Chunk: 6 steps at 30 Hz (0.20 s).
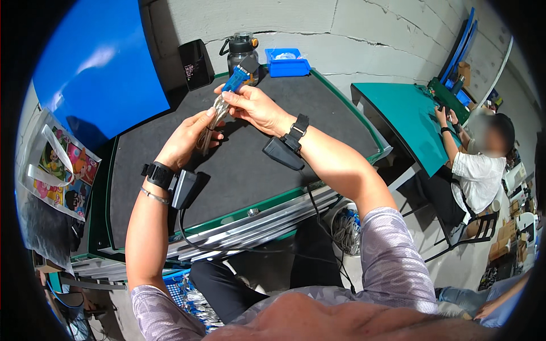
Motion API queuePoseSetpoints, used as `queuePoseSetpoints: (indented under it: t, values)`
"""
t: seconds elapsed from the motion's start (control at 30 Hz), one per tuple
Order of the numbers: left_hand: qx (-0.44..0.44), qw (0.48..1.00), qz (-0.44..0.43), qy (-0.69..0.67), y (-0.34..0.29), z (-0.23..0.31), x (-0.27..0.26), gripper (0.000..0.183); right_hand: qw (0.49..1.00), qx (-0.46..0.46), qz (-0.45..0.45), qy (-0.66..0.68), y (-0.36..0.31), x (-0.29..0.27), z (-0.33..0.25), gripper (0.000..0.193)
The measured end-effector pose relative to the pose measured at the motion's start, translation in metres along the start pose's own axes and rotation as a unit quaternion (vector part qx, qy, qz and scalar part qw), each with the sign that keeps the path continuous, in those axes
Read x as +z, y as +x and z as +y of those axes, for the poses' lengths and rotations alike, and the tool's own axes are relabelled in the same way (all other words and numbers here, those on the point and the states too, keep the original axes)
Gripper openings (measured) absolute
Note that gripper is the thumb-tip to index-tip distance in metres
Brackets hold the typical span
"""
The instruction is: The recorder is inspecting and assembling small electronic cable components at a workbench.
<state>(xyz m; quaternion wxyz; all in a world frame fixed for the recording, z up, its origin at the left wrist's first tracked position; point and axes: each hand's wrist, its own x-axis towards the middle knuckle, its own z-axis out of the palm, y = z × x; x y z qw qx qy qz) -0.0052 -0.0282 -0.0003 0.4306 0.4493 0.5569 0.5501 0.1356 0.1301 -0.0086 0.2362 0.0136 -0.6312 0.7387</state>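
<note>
Cable bundle (211,122) with blue connector gripped by both left hand (187,138) and right hand (256,108); blue bin (287,62) behind holds something pale

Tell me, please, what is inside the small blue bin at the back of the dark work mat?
The blue bin shows pale, clear-wrapped contents above its rim; what they are is unclear. Its front wall hides anything lower down.

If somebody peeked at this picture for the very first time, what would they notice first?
Probably the two hands raised over the middle of the dark work mat: the left hand grips a bundled clear cable, while the right hand holds its blue connector. Next, the big bright blue board leaning at the upper left, with a colourful cartoon sheet below it.
</note>
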Motion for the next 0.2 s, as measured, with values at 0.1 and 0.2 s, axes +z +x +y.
queuePoseSetpoints:
  t: [0.1,0.2]
  values:
    - [0.005,0.998,-0.058,-0.004,-0.0004,0.0005,-0.0043,0.047,1.0,0.02,-0.006,0.014,0.0003,-0.0015,0.0012,0.036]
    - [-0.031,0.996,-0.083,0.022,-0.001,0.0026,-0.0082,0.047,0.997,0.067,0.007,0.028,0.0008,-0.0036,0.0035,0.035]
